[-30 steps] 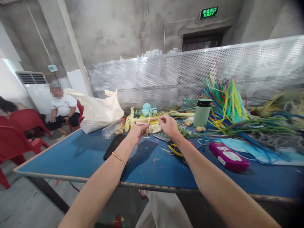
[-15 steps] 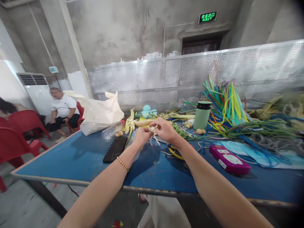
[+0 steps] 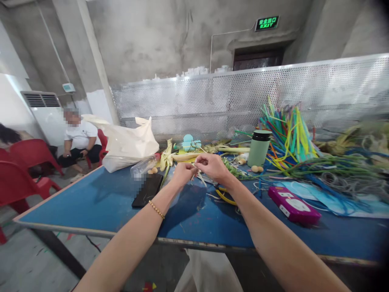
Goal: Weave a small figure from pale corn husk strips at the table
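Note:
Over the middle of the table, my left hand and my right hand meet at the fingertips. Both are closed in a pinch on a small piece of pale plant-like strips, whose thin ends hang down between them. My fingers hide most of this piece. Just beyond lie a long pale dried stalk or husk and a crumpled yellowish husk. A black phone lies left of my left hand. Below my right wrist is a tool with yellow handles, partly covered by my forearm.
On the blue table stand a cream bag, a clear plastic bottle and a green tumbler. To the right are a purple box-like device, colourful strips and green cords. A person sits far left near red chairs.
My right fingers have shifted slightly and curl closer together at the strips. The hanging strip ends have swung a little to the right. The left hand stays nearly in place.

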`<state>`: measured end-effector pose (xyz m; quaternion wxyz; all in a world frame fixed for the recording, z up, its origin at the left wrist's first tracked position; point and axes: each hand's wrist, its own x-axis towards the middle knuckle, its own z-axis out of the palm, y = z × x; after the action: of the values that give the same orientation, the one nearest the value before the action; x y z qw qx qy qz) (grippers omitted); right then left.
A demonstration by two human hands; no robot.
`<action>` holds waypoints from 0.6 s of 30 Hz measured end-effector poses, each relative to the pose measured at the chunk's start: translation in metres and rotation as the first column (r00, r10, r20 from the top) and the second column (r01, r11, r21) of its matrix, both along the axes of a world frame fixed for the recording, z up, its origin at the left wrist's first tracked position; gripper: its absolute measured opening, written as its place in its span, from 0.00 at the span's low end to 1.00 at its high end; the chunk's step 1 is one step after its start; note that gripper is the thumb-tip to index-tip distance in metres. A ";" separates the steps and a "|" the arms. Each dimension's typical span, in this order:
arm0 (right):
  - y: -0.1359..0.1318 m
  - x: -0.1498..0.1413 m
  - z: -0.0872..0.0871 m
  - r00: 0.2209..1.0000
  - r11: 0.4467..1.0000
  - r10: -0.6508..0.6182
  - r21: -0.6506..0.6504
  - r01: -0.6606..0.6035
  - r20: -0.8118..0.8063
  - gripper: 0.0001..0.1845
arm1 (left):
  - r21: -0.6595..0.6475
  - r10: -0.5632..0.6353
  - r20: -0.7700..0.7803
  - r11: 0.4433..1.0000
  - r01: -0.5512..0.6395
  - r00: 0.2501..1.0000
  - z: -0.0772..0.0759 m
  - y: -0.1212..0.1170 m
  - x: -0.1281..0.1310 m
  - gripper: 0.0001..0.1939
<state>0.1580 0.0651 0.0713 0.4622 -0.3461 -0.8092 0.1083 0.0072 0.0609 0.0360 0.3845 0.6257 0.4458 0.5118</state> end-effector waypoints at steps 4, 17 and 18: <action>0.001 0.001 -0.002 0.999 0.997 -0.018 0.079 0.016 0.036 0.03 | -0.093 -0.012 0.176 0.995 0.029 0.984 0.003 0.000 -0.002 0.13; 0.013 0.006 -0.010 0.998 0.977 -0.011 0.212 -0.002 0.061 0.09 | -0.145 -0.094 0.462 0.973 0.180 0.882 0.005 0.000 -0.005 0.09; 0.013 0.006 -0.010 0.998 0.977 -0.015 0.211 0.002 0.060 0.10 | -0.144 -0.096 0.467 0.973 0.183 0.879 0.005 0.000 -0.005 0.09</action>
<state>0.1644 0.0783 0.0618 0.4718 -0.3018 -0.8284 0.0090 0.0026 0.0610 0.0410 0.5703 0.4803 0.3419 0.5720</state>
